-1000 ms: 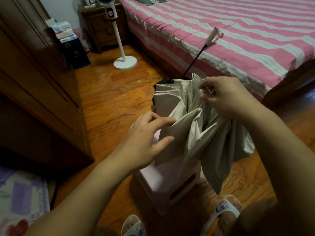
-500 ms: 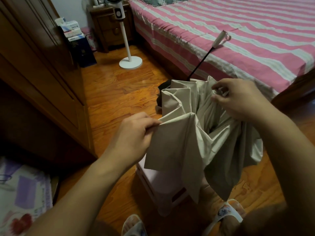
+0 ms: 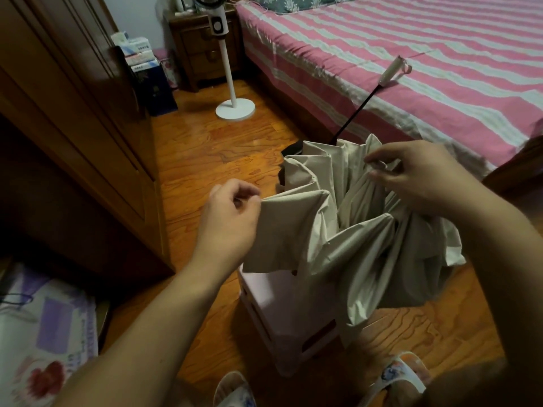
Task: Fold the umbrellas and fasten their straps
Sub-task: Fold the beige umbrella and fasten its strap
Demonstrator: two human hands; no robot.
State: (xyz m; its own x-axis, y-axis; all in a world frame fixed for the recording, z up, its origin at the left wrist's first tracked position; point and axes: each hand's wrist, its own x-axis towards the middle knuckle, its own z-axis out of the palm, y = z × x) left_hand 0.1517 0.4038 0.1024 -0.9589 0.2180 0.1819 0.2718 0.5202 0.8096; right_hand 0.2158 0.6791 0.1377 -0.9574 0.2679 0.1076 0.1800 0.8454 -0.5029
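A beige umbrella (image 3: 346, 239) hangs collapsed in front of me, its canopy in loose pleats. Its black shaft runs up to a white handle (image 3: 392, 72) that rests on the bed. My left hand (image 3: 227, 218) pinches the edge of one canopy panel and holds it out to the left. My right hand (image 3: 417, 174) grips the bunched fabric near the rib tips on the right side. The strap is not visible.
A pink stool (image 3: 282, 315) stands under the umbrella. The bed with a pink striped cover (image 3: 411, 54) fills the right. A wooden wardrobe (image 3: 73, 127) lines the left, a white fan stand (image 3: 235, 108) sits behind. My sandalled feet (image 3: 399, 374) are below. A floral bag (image 3: 44, 333) lies lower left.
My left hand closed on a canopy panel and pulled it out to the left. My right hand kept its hold on the gathered fabric.
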